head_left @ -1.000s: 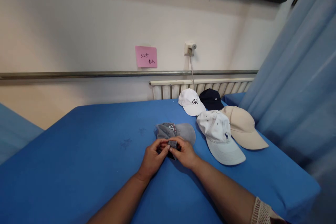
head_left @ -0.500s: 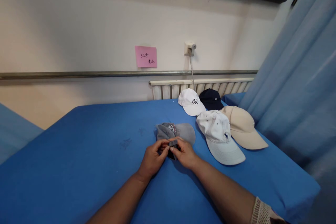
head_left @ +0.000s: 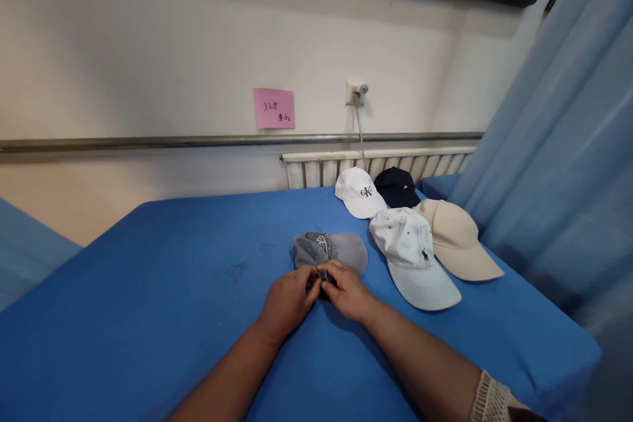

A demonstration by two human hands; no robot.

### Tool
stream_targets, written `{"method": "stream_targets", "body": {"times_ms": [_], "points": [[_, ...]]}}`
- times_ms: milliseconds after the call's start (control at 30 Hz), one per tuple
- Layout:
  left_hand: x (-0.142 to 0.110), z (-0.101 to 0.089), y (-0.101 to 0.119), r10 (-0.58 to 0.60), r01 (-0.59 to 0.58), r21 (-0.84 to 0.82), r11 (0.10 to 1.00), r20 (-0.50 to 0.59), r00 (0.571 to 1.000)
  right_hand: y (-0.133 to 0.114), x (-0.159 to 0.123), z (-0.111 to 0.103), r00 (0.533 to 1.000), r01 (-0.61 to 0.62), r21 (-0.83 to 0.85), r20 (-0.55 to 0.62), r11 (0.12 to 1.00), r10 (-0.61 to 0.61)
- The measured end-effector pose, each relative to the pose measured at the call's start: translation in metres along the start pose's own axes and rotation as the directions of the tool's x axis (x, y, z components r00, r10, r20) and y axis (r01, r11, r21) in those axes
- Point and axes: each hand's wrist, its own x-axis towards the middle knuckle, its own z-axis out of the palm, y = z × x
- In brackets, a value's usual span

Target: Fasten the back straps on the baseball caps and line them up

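A grey baseball cap (head_left: 349,250) lies on its side on the blue-covered table (head_left: 148,316), its brim pointing right and an embroidered patch on its front. At the cap's near edge my left hand (head_left: 291,293) pinches the strap with thumb and fingers. From the other side my right hand (head_left: 349,290) grips the same strap, thumb and fingertips closed on it. Between the fingertips a bit of the dark grey strap (head_left: 324,275) shows. The fingers hide most of the strap and its fastening.
To the right sit a white cap (head_left: 359,194), a navy cap (head_left: 395,186), a pale cap with a small horse emblem (head_left: 410,257) and a beige cap (head_left: 455,237). A radiator (head_left: 316,171) runs behind the table. A blue curtain (head_left: 558,132) hangs at the right.
My left hand has turned more palm-down, and its fingers have closed in at the strap. Less of the strap shows between the two hands. The caps stay put.
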Motion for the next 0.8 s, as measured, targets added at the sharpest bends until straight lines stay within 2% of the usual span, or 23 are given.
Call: {"method": "stream_targets", "body": {"times_ms": [133,267,400,500,600,700,800], "points": [[0.0012,0.0003,-0.0001,-0.067,0.069,-0.093,0.993,0.021,0.998,0.0049,0.0005,0.0018,1.000,-0.018,0.035,-0.015,0.999,0.019],[0.0030,0.0027,-0.0024,-0.076,0.080,-0.280,0.957,0.025,0.997,0.0077,0.0006,0.0030,0.999,-0.030,0.049,-0.036,0.998,0.032],[0.0030,0.0058,-0.0045,-0.094,0.085,-0.378,0.922,-0.006,0.996,0.0060,0.0000,0.0045,0.992,-0.106,0.076,-0.067,0.991,0.111],[0.0016,0.0052,-0.0035,-0.083,0.073,-0.281,0.957,-0.025,0.996,0.0064,0.0002,0.0068,0.984,-0.137,0.108,-0.095,0.985,0.148],[-0.0002,0.0032,-0.0012,-0.031,0.029,-0.059,0.998,-0.032,0.999,0.0078,0.0010,0.0082,0.980,-0.152,0.119,-0.109,0.981,0.165],[-0.0009,0.0022,0.0015,0.006,-0.005,0.112,0.994,-0.006,1.000,0.0069,0.0021,0.0075,0.978,-0.174,0.085,-0.100,0.981,0.182],[0.0002,0.0026,0.0047,-0.016,0.006,0.213,0.977,0.041,0.999,0.0042,0.0031,0.0066,0.976,-0.194,0.043,-0.091,0.980,0.197]]}}
